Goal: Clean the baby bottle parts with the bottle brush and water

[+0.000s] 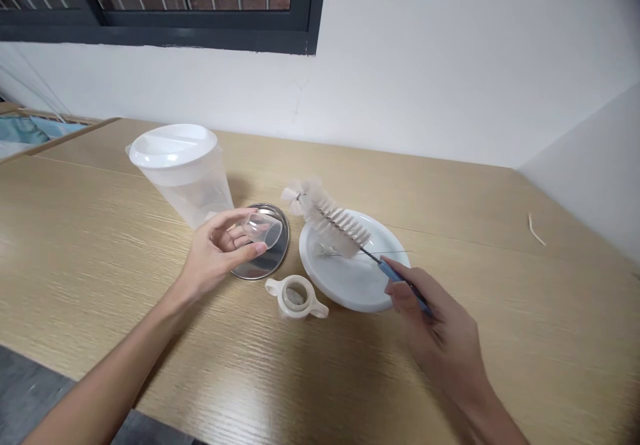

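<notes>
Left hand (216,248), half curled, holds a clear cup (263,230), while the right hand (443,325) is closed around a brush (337,226) extending over a white dish (345,296).

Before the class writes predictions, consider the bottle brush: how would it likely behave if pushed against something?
The brush would probably give at its pale bristles, which look thin and splayed. Its twisted-wire stem should stay fairly stiff, though being slender it might flex slightly. Overall it is likely light, since the bristly head looks airy.
</notes>
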